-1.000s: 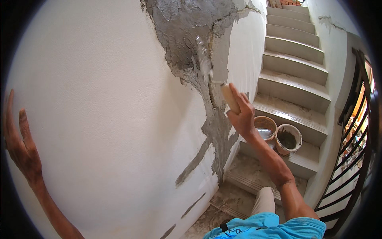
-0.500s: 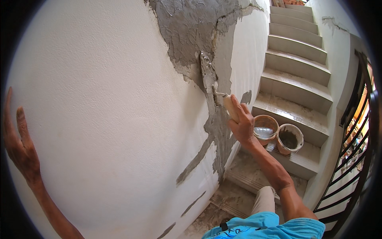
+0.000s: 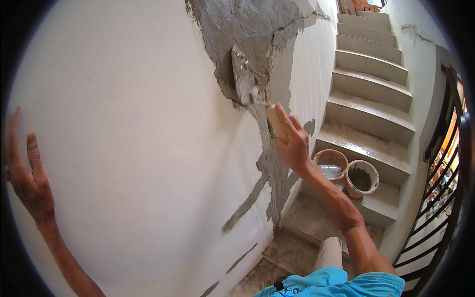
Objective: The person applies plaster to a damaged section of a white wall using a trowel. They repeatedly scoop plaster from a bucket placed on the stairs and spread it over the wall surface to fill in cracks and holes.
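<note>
A plastering trowel [image 3: 243, 75] with a pale handle is gripped in my right hand [image 3: 294, 143]. Its metal blade lies against a patch of grey wet mortar [image 3: 232, 24] on the white wall [image 3: 138, 109]. The patch is rough, and a crack line runs along its right part. Smears of the same grey run down the wall below the blade. At the far left, my left hand [image 3: 30, 185] rests by the wall with its fingers stretched out and holds nothing.
Two buckets stand on a step to the right: an orange-brown bucket [image 3: 319, 159] with a clear plastic item inside, and another bucket [image 3: 374, 184] holding grey mortar. Stairs [image 3: 366, 101] climb away at the right, bordered by a dark metal railing [image 3: 435, 218]. Bricks [image 3: 365, 5] lie at the top.
The trowel has moved up and to the left over the grey patch, its blade tilting further left. My right hand followed it. My left hand stays in nearly the same place.
</note>
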A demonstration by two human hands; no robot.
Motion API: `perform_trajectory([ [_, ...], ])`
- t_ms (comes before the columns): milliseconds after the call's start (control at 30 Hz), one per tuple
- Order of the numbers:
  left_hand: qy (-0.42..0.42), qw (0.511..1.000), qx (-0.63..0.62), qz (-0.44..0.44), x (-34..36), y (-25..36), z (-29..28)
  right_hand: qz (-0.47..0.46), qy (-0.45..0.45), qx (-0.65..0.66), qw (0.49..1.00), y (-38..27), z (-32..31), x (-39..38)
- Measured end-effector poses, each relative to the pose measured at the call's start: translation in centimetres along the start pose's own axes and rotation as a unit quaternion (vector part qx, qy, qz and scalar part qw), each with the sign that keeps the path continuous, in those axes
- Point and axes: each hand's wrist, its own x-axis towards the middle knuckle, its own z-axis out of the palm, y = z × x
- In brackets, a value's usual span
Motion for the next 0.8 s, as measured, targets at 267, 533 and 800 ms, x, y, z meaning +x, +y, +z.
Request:
perform_trajectory([
  [267, 0.014, 1.000, -0.009, 0.000, 0.4, 0.6, -0.7, 0.033, 0.059, 0.038, 0.997, -1.0, -1.7, 6.3],
  [533, 0.022, 0.999, -0.025, -0.002, 0.8, 0.9, -1.1, 0.003, 0.062, 0.006, 0.998, 0.3, 0.5, 10.0],
  [800, 0.023, 0.999, -0.024, -0.002, 0.6, 0.9, -1.1, -0.046, 0.006, 0.030, 0.998, -2.0, -1.8, 4.1],
])
